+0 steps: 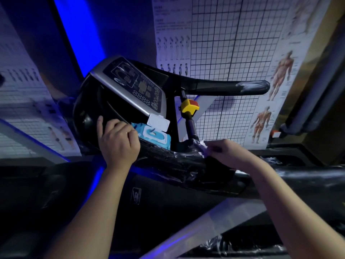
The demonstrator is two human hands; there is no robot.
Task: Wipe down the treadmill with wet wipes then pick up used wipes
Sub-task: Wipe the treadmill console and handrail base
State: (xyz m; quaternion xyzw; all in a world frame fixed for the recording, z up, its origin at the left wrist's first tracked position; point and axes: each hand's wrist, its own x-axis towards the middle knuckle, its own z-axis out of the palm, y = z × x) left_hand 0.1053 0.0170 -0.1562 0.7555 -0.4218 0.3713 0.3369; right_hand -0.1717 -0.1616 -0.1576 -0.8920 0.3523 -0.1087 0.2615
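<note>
We see our left hand (118, 142) at about 9 o'clock of the frame's middle, on the treadmill (186, 171). Its thumb lies out on the black housing and its fingers curl down over the lower rim of the console (136, 85), gripping it; the fingertips are hidden. Just at 3 o'clock of that hand, touching its knuckles, lies the blue pack of wipes (158, 140) on the console's tray, its white lid (158, 123) flipped up and open, a wipe tip showing in the slot.

Our right hand (223, 151) sits at 3 o'clock of the pack, well apart from it. Its fingers pinch a crumpled wipe (202, 149) and press it against the foot of the black post (191, 128), where the post meets the plastic-wrapped front bar. At 12 o'clock of the wipe, higher on the same post, is a yellow block with a red top (189, 106).

A black handrail (224, 87) runs from the console toward 3 o'clock, with plastic film round its end. Behind it on the wall hang a grid chart (233, 43) and, at 2 o'clock, a poster of muscle figures (281, 71). A blue light strip (80, 34) glows at 11 o'clock.
</note>
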